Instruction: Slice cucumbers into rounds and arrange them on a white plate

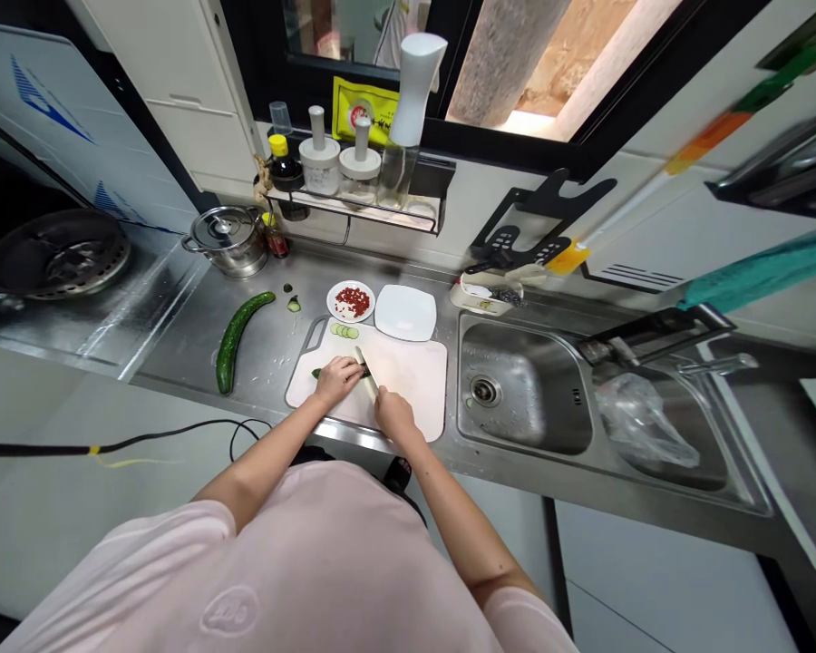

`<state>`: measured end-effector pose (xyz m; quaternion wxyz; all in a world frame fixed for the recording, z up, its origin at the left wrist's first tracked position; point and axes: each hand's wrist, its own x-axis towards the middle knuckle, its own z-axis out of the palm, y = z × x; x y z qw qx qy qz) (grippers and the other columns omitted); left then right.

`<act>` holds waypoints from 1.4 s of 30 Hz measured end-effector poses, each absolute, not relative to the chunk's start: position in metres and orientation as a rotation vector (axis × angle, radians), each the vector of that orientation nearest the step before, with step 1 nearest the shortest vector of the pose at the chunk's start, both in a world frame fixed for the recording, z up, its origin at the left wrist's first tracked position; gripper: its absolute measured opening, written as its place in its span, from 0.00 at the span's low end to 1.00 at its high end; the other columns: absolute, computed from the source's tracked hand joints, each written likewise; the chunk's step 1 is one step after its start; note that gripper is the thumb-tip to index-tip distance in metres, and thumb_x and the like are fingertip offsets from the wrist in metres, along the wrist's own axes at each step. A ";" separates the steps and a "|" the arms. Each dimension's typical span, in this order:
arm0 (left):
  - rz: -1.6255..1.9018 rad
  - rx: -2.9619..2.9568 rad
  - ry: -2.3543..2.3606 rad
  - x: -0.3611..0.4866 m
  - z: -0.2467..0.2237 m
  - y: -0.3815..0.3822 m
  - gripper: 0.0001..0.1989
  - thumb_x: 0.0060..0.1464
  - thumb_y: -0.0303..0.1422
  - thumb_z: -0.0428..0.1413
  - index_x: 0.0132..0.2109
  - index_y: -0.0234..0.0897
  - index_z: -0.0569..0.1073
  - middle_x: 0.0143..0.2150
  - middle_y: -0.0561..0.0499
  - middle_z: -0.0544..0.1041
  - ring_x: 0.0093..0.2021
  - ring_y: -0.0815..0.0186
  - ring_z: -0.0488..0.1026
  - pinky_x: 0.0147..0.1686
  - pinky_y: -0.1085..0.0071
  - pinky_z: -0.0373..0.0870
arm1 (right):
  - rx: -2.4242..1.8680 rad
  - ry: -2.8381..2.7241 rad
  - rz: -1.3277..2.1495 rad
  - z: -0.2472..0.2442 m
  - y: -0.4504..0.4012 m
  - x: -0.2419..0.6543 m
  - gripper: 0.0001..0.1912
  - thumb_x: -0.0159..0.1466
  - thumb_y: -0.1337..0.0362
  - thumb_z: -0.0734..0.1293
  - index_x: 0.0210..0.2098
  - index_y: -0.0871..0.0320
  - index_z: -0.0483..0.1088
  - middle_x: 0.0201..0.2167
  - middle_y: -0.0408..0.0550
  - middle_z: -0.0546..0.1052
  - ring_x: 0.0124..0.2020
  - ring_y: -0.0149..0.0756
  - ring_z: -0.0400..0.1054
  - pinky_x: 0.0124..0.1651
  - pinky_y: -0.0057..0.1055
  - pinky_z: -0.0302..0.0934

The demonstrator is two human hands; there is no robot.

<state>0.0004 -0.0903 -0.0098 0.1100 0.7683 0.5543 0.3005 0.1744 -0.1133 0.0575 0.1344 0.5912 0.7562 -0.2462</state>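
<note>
On the white cutting board [414, 399], my left hand [338, 379] is wrapped over a dark green piece of cucumber [316, 373], whose tip shows left of the fingers. My right hand [394, 413] grips the handle of a knife [365, 365]; its blade points away from me, beside my left fingertips and the cucumber's right end. A short row of pale cucumber slices [344, 331] lies near the board's far left edge. Behind the board stand a plate of chopped red pieces [352, 301] and a bare white plate [406, 313].
A whole cucumber [237, 345] and small cucumber scraps [294, 305] lie left of the board. Farther left are a lidded pot [228, 238] and a wok [58, 252]. A sink [527, 385] is at the right, below a utensil holder [484, 295]. A condiment shelf [360, 210] hangs behind.
</note>
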 end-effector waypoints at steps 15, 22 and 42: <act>0.877 2.259 1.632 0.001 -0.010 -0.090 0.10 0.60 0.35 0.50 0.41 0.43 0.77 0.40 0.49 0.75 0.41 0.66 0.69 0.41 0.68 0.66 | 1.700 2.208 -0.686 0.056 -0.132 0.189 0.12 0.67 0.68 0.53 0.46 0.60 0.63 0.37 0.56 0.76 0.40 0.43 0.72 0.38 0.32 0.58; 0.879 2.265 1.637 0.001 -0.013 -0.090 0.10 0.60 0.35 0.51 0.40 0.43 0.77 0.40 0.49 0.75 0.41 0.65 0.69 0.41 0.68 0.66 | 1.705 2.204 -0.710 0.053 -0.117 0.178 0.13 0.68 0.68 0.52 0.46 0.61 0.64 0.39 0.57 0.76 0.41 0.41 0.72 0.40 0.30 0.58; 0.886 2.257 1.626 0.000 -0.010 -0.089 0.09 0.59 0.35 0.51 0.40 0.43 0.77 0.40 0.50 0.75 0.41 0.66 0.69 0.43 0.68 0.66 | 1.702 2.196 -0.725 0.058 -0.125 0.185 0.12 0.68 0.66 0.52 0.46 0.59 0.63 0.38 0.56 0.76 0.40 0.42 0.71 0.39 0.31 0.57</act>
